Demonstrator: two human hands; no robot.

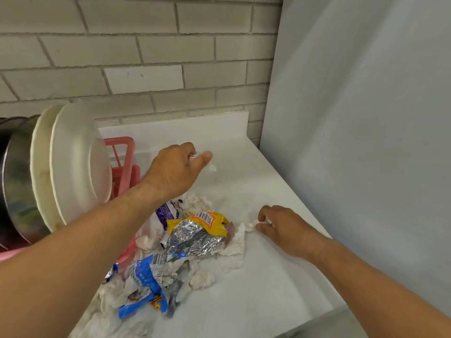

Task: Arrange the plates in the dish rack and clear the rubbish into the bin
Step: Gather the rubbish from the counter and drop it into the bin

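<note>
We see the left hand (179, 167) in the middle of the frame, over the white tabletop (256, 276), its grip curled round a small crumpled whitish scrap (210, 167). At centre right the right hand (280, 225) lies low on the tabletop, its grip pinched on the corner of a white crumpled tissue (235, 245). That tissue touches the rubbish pile at lower centre: a yellow and silver foil wrapper (197, 231), a blue and white plastic wrapper (144, 272) below it, a purple wrapper (165, 211) partly hidden by the left forearm, and more wadded tissues. At the left edge two white round plates (75, 162) stand tilted on edge in a pink plastic dish rack (123, 146), just beside a shiny steel pot (17, 181). A pale brick wall (146, 45) fills the top.
</note>
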